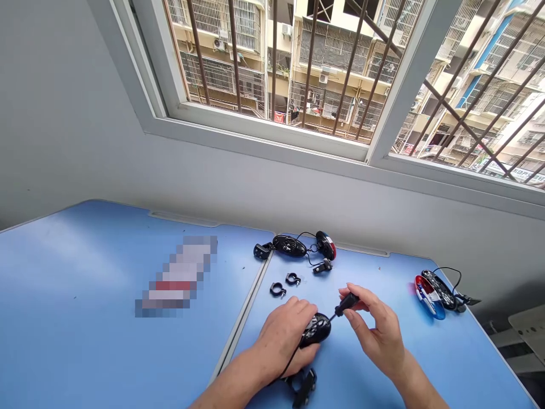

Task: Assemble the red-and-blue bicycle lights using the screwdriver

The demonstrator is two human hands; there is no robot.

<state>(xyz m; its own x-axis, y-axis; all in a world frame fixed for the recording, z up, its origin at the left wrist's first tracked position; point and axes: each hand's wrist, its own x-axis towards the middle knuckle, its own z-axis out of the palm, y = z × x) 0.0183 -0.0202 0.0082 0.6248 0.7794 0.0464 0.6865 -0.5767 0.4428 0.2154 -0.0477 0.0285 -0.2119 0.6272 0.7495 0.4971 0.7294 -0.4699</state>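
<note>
Left hand [283, 335] closed around a black oval casing [315, 330], right hand [377, 332] pinching a small screwdriver [346, 305] to it, over a blue table [85, 284].

Left hand [283, 335], one; right hand [377, 332], one; black oval units [289, 246], three; black-handled tool [347, 304], one; coloured lens shells [428, 296], two; ring clips [277, 289], two; black brackets [304, 387], four.
</note>
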